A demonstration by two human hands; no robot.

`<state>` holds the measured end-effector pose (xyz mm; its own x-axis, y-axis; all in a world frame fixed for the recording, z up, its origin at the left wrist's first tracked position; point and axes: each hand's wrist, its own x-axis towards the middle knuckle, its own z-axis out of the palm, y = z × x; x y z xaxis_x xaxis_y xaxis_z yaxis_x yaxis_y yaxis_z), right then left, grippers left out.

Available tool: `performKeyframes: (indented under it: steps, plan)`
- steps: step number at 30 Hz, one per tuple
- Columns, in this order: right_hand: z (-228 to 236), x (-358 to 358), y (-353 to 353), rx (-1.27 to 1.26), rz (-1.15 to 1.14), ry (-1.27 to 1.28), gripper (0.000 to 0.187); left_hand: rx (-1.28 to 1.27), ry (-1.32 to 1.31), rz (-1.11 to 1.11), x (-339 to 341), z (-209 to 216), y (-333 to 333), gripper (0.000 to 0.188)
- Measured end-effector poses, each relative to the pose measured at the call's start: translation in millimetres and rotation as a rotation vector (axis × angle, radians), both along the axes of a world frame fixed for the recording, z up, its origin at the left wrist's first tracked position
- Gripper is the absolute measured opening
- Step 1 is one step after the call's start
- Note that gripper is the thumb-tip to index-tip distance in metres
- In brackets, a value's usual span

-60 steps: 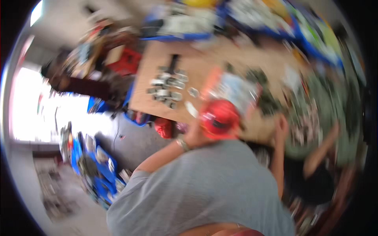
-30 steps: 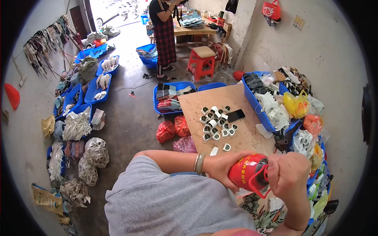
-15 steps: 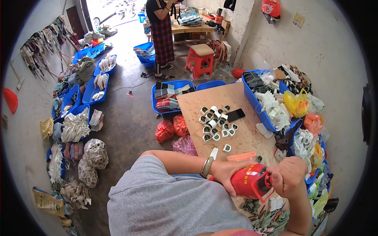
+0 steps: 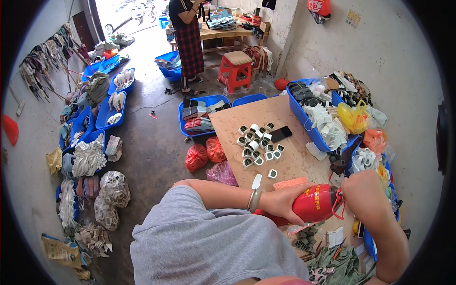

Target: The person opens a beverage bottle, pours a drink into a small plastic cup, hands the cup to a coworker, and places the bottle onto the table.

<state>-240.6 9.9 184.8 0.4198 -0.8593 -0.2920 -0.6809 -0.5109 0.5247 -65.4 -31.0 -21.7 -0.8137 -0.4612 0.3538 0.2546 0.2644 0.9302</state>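
A red bottle [image 4: 316,203] with yellow lettering lies tilted across my front, over the table's near part. My left hand [image 4: 282,203] wraps round its body, with a bangle on that wrist. At the bottle's dark neck, where a red cord loop hangs, my right hand [image 4: 363,192] is closed in a fist round the top end. The cap, if there is one, is hidden by that fist. Beyond, on the wooden table [image 4: 294,111], sit several small white rings with dark faces [image 4: 256,145], next to a black phone [image 4: 280,134].
Blue bins [image 4: 304,111] full of cut pieces line the table's right side, with a yellow bag [image 4: 354,118] on top. Red bags [image 4: 196,157] lie on the floor at the left. A red stool [image 4: 235,71] and a standing person [image 4: 187,42] are farther back.
The bottle has swung to point more to the right, its neck farther right than before. My right fist has turned and shifted right and up, with the elbow moved outward.
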Motion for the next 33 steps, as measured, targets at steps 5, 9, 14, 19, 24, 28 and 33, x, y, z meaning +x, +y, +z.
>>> performKeyframes:
  steps: [5, 9, 14, 19, 24, 28, 33]
  plan:
    - [-25.6, -27.2, -16.5, -0.121, 0.329, 0.049, 0.005, 0.029, 0.001, 0.005, -6.4, -12.5, 1.0, 0.119]
    - [-41.7, -33.1, -28.4, -0.167, 0.444, 0.003, 0.007, 0.118, -0.089, -0.047, -1.0, -10.8, -2.6, 0.119]
    - [-45.4, -38.5, -31.2, -0.187, 0.516, -0.033, 0.010, 0.169, -0.088, -0.096, -5.8, -26.2, -8.8, 0.123]
    - [-41.7, -35.3, -34.5, -0.199, 0.569, -0.038, 0.013, 0.165, -0.064, -0.117, -8.9, -27.4, -14.6, 0.128]
    - [-37.0, -26.1, -33.0, -0.256, 0.692, -0.102, 0.012, 0.110, 0.041, -0.240, -14.2, -47.8, -27.4, 0.131]
    - [-35.2, -17.2, -24.8, -0.285, 0.608, -0.148, 0.011, 0.075, 0.022, -0.162, -9.6, -44.8, -24.8, 0.130]
    - [-19.5, 0.3, -12.2, -0.107, 0.249, -0.215, 0.007, -0.050, -0.019, -0.024, 4.6, -27.2, -15.0, 0.127]
